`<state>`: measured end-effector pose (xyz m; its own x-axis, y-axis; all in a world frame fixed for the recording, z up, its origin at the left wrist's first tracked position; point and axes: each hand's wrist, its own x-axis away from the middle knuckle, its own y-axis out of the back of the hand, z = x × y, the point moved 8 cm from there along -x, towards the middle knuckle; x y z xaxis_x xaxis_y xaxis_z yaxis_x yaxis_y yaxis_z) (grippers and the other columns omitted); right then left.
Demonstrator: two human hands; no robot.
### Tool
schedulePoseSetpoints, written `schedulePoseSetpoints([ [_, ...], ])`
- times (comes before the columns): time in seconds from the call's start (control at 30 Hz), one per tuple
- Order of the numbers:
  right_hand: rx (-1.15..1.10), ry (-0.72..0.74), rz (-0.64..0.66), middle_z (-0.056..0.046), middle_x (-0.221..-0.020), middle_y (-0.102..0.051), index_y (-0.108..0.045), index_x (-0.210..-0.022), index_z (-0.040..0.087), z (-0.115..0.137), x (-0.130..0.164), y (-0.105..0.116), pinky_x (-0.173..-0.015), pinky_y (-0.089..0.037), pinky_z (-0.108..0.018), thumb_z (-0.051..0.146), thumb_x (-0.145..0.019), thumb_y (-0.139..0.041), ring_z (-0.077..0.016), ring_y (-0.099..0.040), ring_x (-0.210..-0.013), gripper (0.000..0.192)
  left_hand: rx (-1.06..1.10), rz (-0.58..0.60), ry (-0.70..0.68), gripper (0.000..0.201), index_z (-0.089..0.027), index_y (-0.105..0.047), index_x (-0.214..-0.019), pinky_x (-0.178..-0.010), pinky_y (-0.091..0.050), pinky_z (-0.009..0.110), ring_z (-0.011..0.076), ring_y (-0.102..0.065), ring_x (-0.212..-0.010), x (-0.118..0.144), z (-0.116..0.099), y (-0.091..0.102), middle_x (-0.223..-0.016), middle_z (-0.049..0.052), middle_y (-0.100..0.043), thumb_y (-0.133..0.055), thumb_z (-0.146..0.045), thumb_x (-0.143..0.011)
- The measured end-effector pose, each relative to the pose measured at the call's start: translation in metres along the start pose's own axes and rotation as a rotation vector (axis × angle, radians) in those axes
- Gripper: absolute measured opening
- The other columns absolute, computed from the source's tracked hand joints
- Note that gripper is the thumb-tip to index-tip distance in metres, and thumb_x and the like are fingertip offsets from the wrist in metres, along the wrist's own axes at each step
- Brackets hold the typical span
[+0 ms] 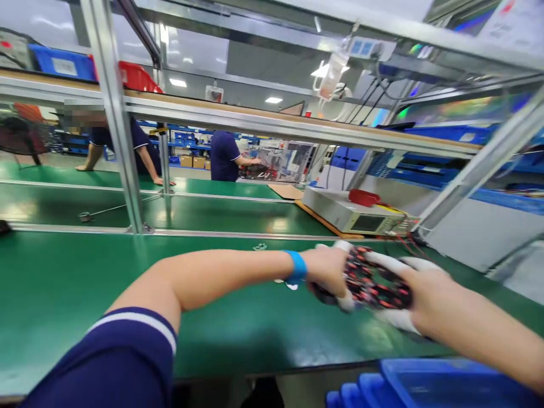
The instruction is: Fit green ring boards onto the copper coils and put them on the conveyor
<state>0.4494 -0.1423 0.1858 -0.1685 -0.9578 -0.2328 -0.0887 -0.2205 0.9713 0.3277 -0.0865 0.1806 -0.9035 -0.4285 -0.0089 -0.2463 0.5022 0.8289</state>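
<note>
Over the right part of the green bench, my left hand (329, 269) and my right hand (431, 297) close from both sides on a bundle of black parts with red-orange spots (368, 280). White coverings show on my fingertips. The bundle is blurred by motion and has gaps through it, so its exact kind cannot be made out. A blue band (297, 267) circles my left wrist. Behind my left forearm, a small pale loop-shaped item (260, 247) lies on the green bench top (229, 323).
Blue bins (442, 379) stand below the bench's front edge at right. At the back right sits a grey bench instrument (357, 212) with a red item (364, 197) on top. A metal post (121, 124) and shelf rails frame the bench. Two people work beyond it.
</note>
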Motion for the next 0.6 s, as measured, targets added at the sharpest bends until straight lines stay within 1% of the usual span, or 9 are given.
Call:
schedulePoseSetpoints([
  [0.07, -0.025, 0.098, 0.155, -0.013, -0.108, -0.049, -0.039, -0.136, 0.026, 0.079, -0.023, -0.015, -0.072, -0.047, -0.034, 0.031, -0.058, -0.071, -0.0277, -0.063, -0.082, 0.085, 0.071, -0.051, 0.177, 0.092, -0.018, -0.03, -0.12, -0.051, -0.058, 0.026, 0.0226, -0.065, -0.081, 0.046, 0.062, 0.014, -0.105, 0.007, -0.057, -0.082, -0.026, -0.045],
  [0.1, -0.038, 0.139, 0.217, -0.011, -0.106, -0.05, -0.039, -0.136, 0.027, 0.119, -0.032, -0.025, -0.07, -0.047, -0.033, 0.031, -0.056, -0.073, -0.0273, -0.063, -0.081, 0.088, 0.12, -0.051, 0.266, 0.091, -0.019, -0.028, -0.12, -0.048, -0.058, 0.028, 0.0221, -0.065, -0.076, 0.07, 0.092, 0.014, -0.109, 0.008, -0.055, -0.081, -0.025, -0.046],
  [0.2, -0.127, 0.311, 0.312, -0.011, -0.107, -0.051, -0.042, -0.135, 0.025, 0.227, -0.043, -0.062, -0.071, -0.047, -0.033, 0.03, -0.05, -0.079, -0.0289, -0.064, -0.084, 0.092, 0.225, -0.055, 0.543, 0.093, -0.019, -0.03, -0.117, -0.04, -0.058, 0.035, 0.0213, -0.066, -0.065, 0.144, 0.17, 0.0, -0.121, 0.014, -0.046, -0.082, -0.019, -0.041],
  [0.27, -0.173, 0.39, 0.372, -0.011, -0.107, -0.052, -0.044, -0.134, 0.025, 0.276, -0.04, -0.095, -0.074, -0.047, -0.035, 0.025, -0.045, -0.081, -0.0304, -0.064, -0.087, 0.096, 0.284, -0.054, 0.64, 0.095, -0.019, -0.032, -0.116, -0.038, -0.058, 0.037, 0.0226, -0.066, -0.066, 0.183, 0.208, -0.018, -0.123, 0.016, -0.043, -0.083, -0.018, -0.036],
  [0.33, -0.194, 0.426, 0.456, -0.013, -0.113, -0.052, -0.043, -0.134, 0.025, 0.307, -0.035, -0.13, -0.079, -0.048, -0.036, 0.019, -0.042, -0.081, -0.0321, -0.064, -0.092, 0.099, 0.293, -0.055, 0.71, 0.097, -0.019, -0.034, -0.117, -0.039, -0.058, 0.036, 0.0249, -0.066, -0.071, 0.212, 0.241, -0.036, -0.123, 0.016, -0.043, -0.084, -0.017, -0.033],
  [0.4, -0.186, 0.443, 0.524, -0.014, -0.12, -0.051, -0.044, -0.134, 0.025, 0.323, -0.03, -0.159, -0.087, -0.046, -0.037, 0.012, -0.041, -0.078, -0.0341, -0.06, -0.102, 0.101, 0.294, -0.045, 0.763, 0.098, -0.019, -0.036, -0.119, -0.038, -0.058, 0.035, 0.0263, -0.067, -0.071, 0.229, 0.266, -0.05, -0.123, 0.017, -0.043, -0.084, -0.019, -0.033],
  [0.43, -0.2, 0.438, 0.529, -0.014, -0.123, -0.051, -0.041, -0.136, 0.026, 0.326, -0.03, -0.169, -0.089, -0.045, -0.038, 0.011, -0.041, -0.077, -0.0353, -0.059, -0.106, 0.102, 0.293, -0.047, 0.751, 0.099, -0.02, -0.036, -0.121, -0.038, -0.057, 0.034, 0.0276, -0.067, -0.072, 0.232, 0.274, -0.053, -0.123, 0.017, -0.044, -0.084, -0.021, -0.034],
  [0.5, -0.253, 0.434, 0.524, -0.016, -0.129, -0.048, -0.037, -0.139, 0.026, 0.327, -0.028, -0.18, -0.091, -0.044, -0.039, 0.011, -0.045, -0.072, -0.0367, -0.056, -0.11, 0.102, 0.277, -0.038, 0.729, 0.109, -0.021, -0.031, -0.129, -0.036, -0.055, 0.033, 0.0295, -0.067, -0.072, 0.235, 0.279, -0.053, -0.124, 0.019, -0.043, -0.084, -0.024, -0.033],
  [0.6, -0.448, 0.395, 0.433, -0.017, -0.139, -0.04, -0.037, -0.139, 0.022, 0.313, -0.024, -0.186, -0.093, -0.044, -0.037, 0.021, -0.053, -0.066, -0.0351, -0.054, -0.113, 0.09, 0.271, 0.032, 0.729, 0.123, -0.019, -0.022, -0.137, -0.035, -0.053, 0.03, 0.0302, -0.067, -0.071, 0.239, 0.275, -0.049, -0.127, 0.023, -0.042, -0.084, -0.025, -0.031],
])
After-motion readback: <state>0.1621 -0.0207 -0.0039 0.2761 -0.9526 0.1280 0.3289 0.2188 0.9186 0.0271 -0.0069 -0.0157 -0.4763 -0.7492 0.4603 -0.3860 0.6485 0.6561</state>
